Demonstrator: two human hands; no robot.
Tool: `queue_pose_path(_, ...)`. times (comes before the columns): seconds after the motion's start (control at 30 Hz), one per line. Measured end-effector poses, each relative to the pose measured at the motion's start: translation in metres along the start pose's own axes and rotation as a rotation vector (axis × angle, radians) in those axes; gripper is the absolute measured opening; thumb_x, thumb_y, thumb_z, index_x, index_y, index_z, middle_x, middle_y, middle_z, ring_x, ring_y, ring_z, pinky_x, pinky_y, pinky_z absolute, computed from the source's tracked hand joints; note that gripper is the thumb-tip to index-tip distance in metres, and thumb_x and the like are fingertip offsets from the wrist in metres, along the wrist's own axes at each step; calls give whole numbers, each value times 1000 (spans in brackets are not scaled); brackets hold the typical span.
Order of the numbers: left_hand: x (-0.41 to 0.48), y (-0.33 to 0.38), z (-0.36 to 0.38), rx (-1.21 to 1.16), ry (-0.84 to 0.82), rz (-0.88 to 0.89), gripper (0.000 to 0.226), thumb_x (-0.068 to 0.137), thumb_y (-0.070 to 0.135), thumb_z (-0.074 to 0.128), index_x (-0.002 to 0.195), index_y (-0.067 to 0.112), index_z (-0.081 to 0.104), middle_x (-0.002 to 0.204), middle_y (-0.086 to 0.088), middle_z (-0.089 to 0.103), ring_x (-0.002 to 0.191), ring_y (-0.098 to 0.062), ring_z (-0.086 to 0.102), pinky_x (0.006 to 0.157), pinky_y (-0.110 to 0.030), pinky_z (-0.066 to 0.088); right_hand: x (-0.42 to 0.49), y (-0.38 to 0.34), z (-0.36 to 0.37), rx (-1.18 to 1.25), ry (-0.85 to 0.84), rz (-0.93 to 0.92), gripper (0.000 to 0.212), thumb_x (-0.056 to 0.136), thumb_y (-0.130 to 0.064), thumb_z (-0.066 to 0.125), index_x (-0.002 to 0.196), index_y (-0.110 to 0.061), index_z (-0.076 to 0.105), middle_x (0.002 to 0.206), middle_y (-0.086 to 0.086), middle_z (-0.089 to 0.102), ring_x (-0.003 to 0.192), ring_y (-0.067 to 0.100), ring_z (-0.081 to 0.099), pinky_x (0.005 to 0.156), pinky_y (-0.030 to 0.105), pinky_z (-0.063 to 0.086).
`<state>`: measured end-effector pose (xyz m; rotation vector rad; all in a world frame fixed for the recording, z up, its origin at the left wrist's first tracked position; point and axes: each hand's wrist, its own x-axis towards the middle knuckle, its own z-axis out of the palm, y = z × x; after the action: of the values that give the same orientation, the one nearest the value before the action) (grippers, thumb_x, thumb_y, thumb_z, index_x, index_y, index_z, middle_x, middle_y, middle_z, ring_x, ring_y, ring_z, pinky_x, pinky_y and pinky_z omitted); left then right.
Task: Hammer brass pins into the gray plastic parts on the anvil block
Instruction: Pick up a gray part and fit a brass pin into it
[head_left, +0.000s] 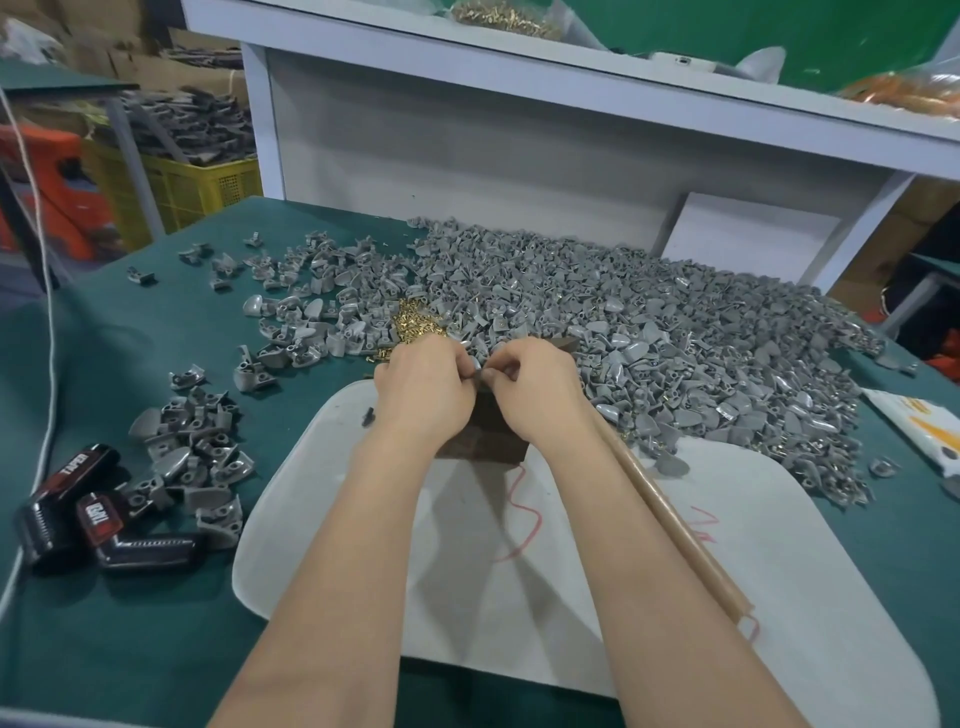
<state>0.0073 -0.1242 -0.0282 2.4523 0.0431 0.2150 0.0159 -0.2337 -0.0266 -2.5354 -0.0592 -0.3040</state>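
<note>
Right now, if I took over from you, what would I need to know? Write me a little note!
Left hand and right hand both pinch one small gray part over the dark anvil block.
Brass pins lie just behind the hands; the big heap of gray parts is on the right, a smaller pile on the left.
A wooden handle lies under the right forearm; its head is hidden.
Done: cannot tell which parts have pins.
Left: hammer a pin into this part, then probably work through the heap.
</note>
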Motion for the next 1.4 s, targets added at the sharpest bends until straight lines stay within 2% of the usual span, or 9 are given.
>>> queue_pose_path(0.27,0,-1,0,3,11,0,13,88,27,62,76,29,60,100,0,67,106,-28,56,95,-39,41,-4,4,6,56,49,-7,10,89,-16,59,87,-16,68,100,3,62,99,24,54,89,35,44)
queue_pose_path(0.37,0,0,0,6,7,2,11,88,27,61,77,28,61,100,1,68,106,-27,56,94,-39,41,-4,4,6,75,46,-7,9,90,-17,60,89,-16,69,101,2,63,98,22,55,88,34,45)
queue_pose_path(0.5,-1,-1,-2,-4,4,-3,12,88,25,63,76,28,61,100,1,68,106,-27,57,95,-40,41,0,11,-4,110,-32,-35,18,92,-15,56,99,-16,73,103,-1,70,97,15,61,88,24,43)
queue_pose_path(0.63,-1,0,-1,8,9,2,20,88,24,63,69,28,59,95,1,69,104,-27,58,95,-42,41,0,15,-5,223,2,-15,22,92,-10,53,105,-15,71,106,-1,70,99,15,63,96,29,46)
queue_pose_path(0.73,-1,-1,-2,3,9,0,22,87,24,63,66,29,56,96,1,68,104,-28,57,95,-42,42,-1,14,-2,189,10,-39,19,90,-14,57,103,-18,71,103,-4,70,95,10,62,91,23,45)
queue_pose_path(0.93,-2,-1,-2,-1,4,7,15,87,24,63,73,28,60,97,1,69,105,-27,57,95,-43,42,-1,11,1,115,-11,-62,10,88,-18,62,92,-19,71,95,-1,68,89,15,61,87,31,49)
queue_pose_path(1.13,-1,0,-1,2,5,6,15,88,25,61,73,28,59,98,-2,69,106,-28,57,95,-42,43,-7,6,5,-10,65,-150,10,89,-16,59,88,-11,67,91,-2,49,92,25,54,83,34,42)
queue_pose_path(1.27,-1,0,0,-2,9,10,16,88,27,63,72,26,59,96,-5,69,104,-30,57,92,-41,44,-7,2,6,-83,92,-165,11,90,-15,57,89,-8,66,95,3,54,91,24,54,74,29,35)
queue_pose_path(1.4,-1,0,1,0,18,20,11,87,25,63,80,18,67,95,-7,68,102,-32,57,90,-41,45,-6,1,7,-126,102,-168,12,91,-14,56,91,-8,66,99,6,57,94,24,55,75,27,34)
